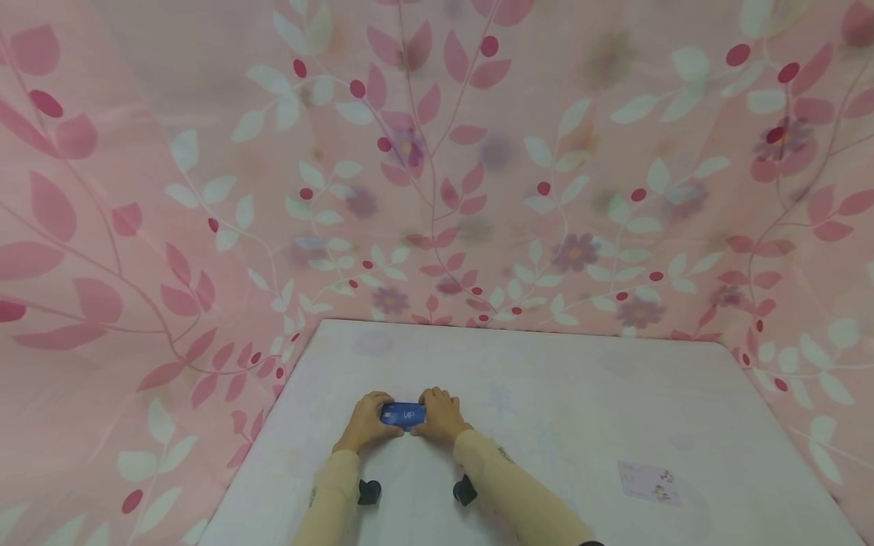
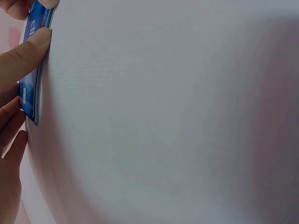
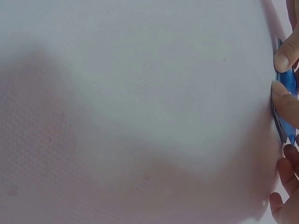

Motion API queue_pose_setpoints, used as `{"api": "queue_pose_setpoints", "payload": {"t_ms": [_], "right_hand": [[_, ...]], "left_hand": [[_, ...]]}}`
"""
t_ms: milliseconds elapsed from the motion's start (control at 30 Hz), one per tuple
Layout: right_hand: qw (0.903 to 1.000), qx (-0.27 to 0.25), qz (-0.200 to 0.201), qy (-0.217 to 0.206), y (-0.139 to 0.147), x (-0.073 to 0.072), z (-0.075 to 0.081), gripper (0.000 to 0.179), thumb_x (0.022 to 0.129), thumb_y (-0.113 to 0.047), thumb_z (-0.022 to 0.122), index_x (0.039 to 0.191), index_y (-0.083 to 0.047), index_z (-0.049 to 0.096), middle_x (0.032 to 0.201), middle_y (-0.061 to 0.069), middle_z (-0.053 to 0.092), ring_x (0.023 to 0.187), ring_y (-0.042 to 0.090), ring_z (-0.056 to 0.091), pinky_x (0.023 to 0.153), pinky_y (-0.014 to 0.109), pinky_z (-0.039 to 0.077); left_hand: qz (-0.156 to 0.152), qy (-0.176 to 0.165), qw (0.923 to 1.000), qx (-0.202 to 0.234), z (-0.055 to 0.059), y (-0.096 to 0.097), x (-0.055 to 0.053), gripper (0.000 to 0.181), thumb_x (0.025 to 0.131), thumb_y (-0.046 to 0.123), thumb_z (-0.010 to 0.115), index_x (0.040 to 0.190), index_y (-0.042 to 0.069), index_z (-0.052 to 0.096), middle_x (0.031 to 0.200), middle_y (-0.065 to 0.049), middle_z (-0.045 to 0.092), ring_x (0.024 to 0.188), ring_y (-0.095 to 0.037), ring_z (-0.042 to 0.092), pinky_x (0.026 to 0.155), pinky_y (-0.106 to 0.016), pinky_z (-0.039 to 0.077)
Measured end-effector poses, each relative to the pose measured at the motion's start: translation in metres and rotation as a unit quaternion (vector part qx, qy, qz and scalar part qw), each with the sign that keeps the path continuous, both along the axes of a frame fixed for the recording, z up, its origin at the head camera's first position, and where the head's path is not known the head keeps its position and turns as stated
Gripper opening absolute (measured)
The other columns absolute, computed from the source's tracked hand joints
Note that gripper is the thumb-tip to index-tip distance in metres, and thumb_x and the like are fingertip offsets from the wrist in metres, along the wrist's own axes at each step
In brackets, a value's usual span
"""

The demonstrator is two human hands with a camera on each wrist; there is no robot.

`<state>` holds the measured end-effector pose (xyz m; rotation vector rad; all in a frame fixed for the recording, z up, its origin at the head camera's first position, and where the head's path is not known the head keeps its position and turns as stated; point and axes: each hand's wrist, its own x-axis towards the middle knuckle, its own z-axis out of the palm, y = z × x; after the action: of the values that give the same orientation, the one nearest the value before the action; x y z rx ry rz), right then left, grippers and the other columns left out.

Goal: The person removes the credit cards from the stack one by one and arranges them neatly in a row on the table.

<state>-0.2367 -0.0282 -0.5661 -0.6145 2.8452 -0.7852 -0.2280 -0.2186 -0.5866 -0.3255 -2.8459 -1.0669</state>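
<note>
A small stack of cards (image 2: 32, 84), topped by a blue card (image 1: 403, 415) marked VIP, lies between the two hands over the white table. My left hand (image 1: 369, 422) grips its left end, thumb along the near edge and fingers at the far side. At the opposite end my right hand (image 1: 440, 415) holds it the same way. Several thin layers show along the stack's edge in the left wrist view. The right wrist view catches both thumbs on the near edge of the blue card (image 3: 288, 81), with part of it hidden behind them.
A pale printed card (image 1: 649, 483) lies flat on the white table (image 1: 546, 409), far to the right. Dark wrist-camera mounts (image 1: 369, 492) stick out by both sleeves. Pink floral cloth (image 1: 437, 189) surrounds the table at the back and sides.
</note>
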Motion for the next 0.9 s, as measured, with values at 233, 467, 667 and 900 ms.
{"api": "queue_pose_setpoints", "payload": {"t_ms": [233,467,667,900], "right_hand": [[0.9993,-0.036,0.003,0.005,0.0019,0.0023,-0.0018,0.055,0.067,-0.027,0.084,0.109,-0.004,0.057,0.102,0.006,0.054,0.098,0.024,0.049,0.089,0.043,0.035],[0.9985,-0.054,0.011,-0.004,0.0036,0.0051,-0.0024,0.065,0.068,-0.026,0.083,0.120,-0.001,0.055,0.110,0.011,0.051,0.100,0.025,0.047,0.089,0.042,0.036],[0.9981,-0.058,0.019,0.001,0.0048,0.0062,-0.0027,0.060,0.068,-0.024,0.083,0.117,0.001,0.059,0.107,0.009,0.052,0.095,0.024,0.048,0.084,0.038,0.040],[0.9985,-0.036,0.030,0.028,0.0067,0.0039,-0.0098,0.057,0.069,-0.029,0.081,0.113,0.002,0.062,0.103,0.008,0.054,0.093,0.021,0.049,0.083,0.035,0.040]], "left_hand": [[0.003,0.004,0.9999,0.009,-0.0012,-0.0005,-0.0001,0.061,0.053,0.016,0.090,0.104,-0.005,0.065,0.109,-0.019,0.063,0.105,-0.037,0.057,0.095,-0.050,0.043],[0.004,0.002,0.9999,0.012,0.0011,0.0002,0.0018,0.061,0.054,0.017,0.090,0.106,-0.005,0.064,0.110,-0.020,0.062,0.107,-0.038,0.056,0.096,-0.050,0.043],[0.008,-0.006,0.9998,0.019,0.0004,-0.0003,0.0032,0.063,0.055,0.018,0.090,0.108,-0.004,0.063,0.113,-0.020,0.061,0.110,-0.038,0.055,0.098,-0.051,0.041],[-0.003,0.004,0.9997,0.024,0.0002,-0.0014,0.0041,0.066,0.053,0.019,0.090,0.109,-0.005,0.063,0.113,-0.021,0.061,0.109,-0.040,0.054,0.097,-0.052,0.041]]}}
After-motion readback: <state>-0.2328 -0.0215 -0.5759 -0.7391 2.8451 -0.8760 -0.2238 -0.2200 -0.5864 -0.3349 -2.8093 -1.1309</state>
